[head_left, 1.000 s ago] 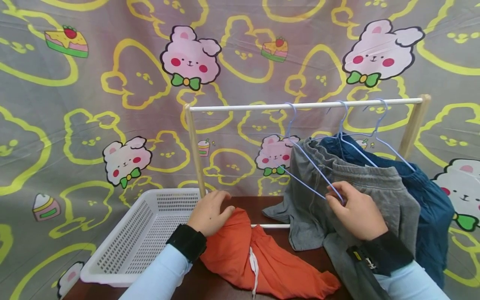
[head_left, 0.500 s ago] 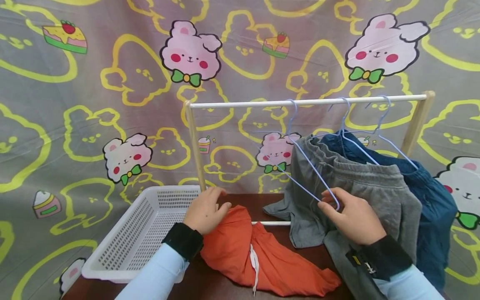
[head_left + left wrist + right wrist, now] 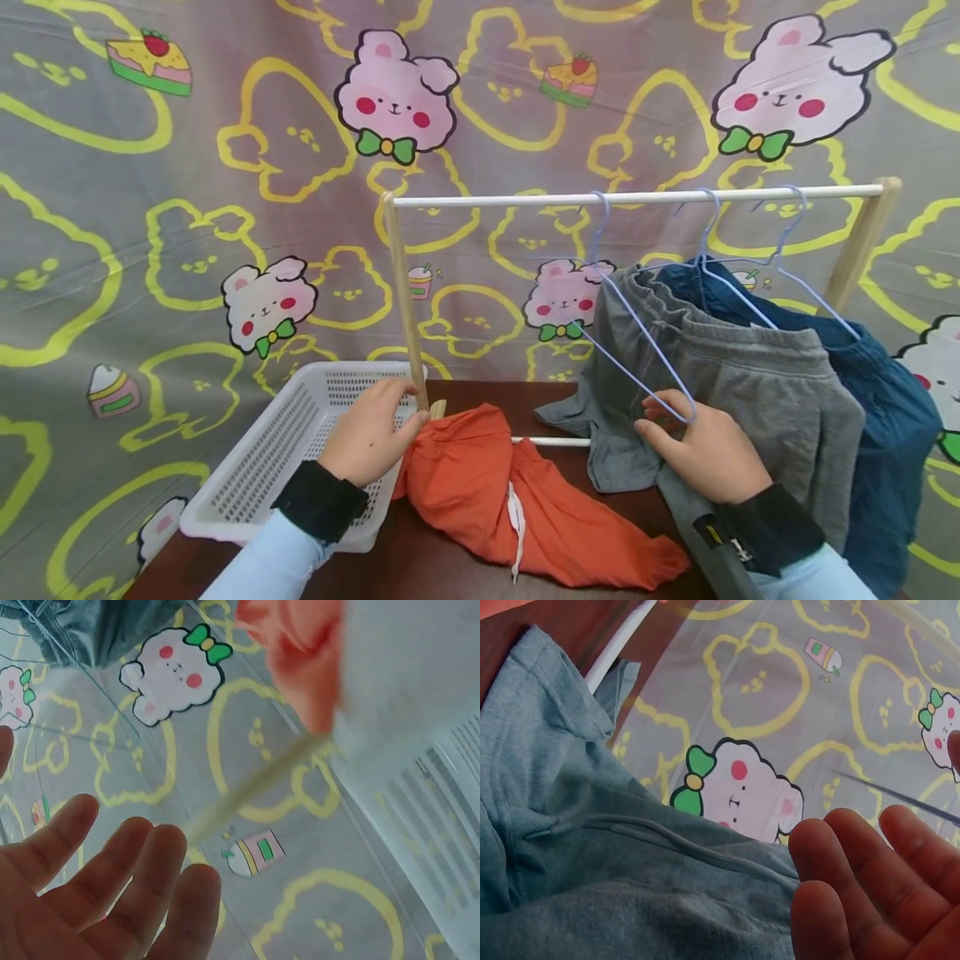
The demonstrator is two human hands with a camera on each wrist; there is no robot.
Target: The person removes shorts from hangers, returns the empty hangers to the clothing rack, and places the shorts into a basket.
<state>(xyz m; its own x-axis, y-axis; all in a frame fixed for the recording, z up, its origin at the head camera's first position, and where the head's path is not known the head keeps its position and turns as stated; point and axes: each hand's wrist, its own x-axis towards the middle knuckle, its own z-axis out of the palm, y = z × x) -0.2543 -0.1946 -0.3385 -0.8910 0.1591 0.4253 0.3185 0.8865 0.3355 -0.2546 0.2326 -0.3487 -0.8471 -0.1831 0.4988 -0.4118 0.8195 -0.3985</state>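
Observation:
My left hand (image 3: 372,429) hovers over the right side of the white basket, its fingers spread and slightly bent, nothing in them. Just right of it lie the orange drawstring shorts (image 3: 472,475), bunched on the dark table. My right hand (image 3: 708,446) is at the lower corner of a bare blue wire hanger (image 3: 651,337), with the wire crossing between its thumb and loosely bent fingers. The hanger hooks over the white rail (image 3: 487,201). In the right wrist view the fingers (image 3: 870,862) are extended, beside grey drawstring pants (image 3: 630,847). The left wrist view shows relaxed fingers (image 3: 165,870).
A white perforated basket (image 3: 225,500) stands left of the rack's wooden post (image 3: 402,292). Grey pants (image 3: 757,375) and blue pants (image 3: 900,392) hang on hangers at the right. A patterned curtain (image 3: 480,100) forms the backdrop. A lower white bar (image 3: 551,442) runs behind the orange shorts.
My left hand has moved left and away from the orange shorts, over the basket's edge. The right hand stays by the hanger's corner, which has shifted slightly. The head view has tilted a little.

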